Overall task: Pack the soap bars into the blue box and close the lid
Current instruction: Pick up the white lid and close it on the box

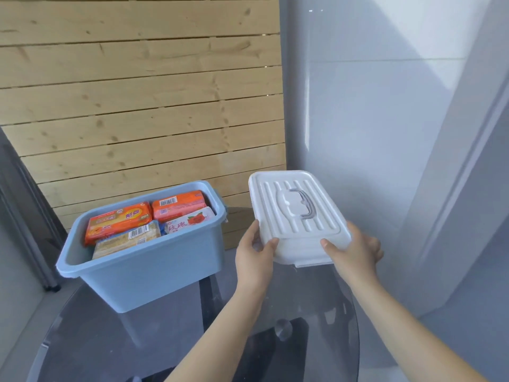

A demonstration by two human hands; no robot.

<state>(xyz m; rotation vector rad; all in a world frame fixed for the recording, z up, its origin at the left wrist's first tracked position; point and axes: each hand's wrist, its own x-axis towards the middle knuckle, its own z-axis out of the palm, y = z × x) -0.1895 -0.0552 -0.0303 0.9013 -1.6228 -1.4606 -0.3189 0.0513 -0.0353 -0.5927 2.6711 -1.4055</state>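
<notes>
The blue box (154,271) stands open on the left part of a round glass table (303,312). Inside it lie several wrapped soap bars: an orange one (118,224), a second orange one (179,205), a white one with a red rose (190,220) and a yellowish one (126,241). To the right of the box, the white ribbed lid (297,213) with a grey handle is held level above the table. My left hand (254,249) grips its near left edge and my right hand (355,252) grips its near right corner.
A wooden slatted panel (137,92) stands behind the box. A glossy grey wall (371,119) rises at the right. A metal frame leg (33,244) stands at the left. Through the glass the table's dark base shows below.
</notes>
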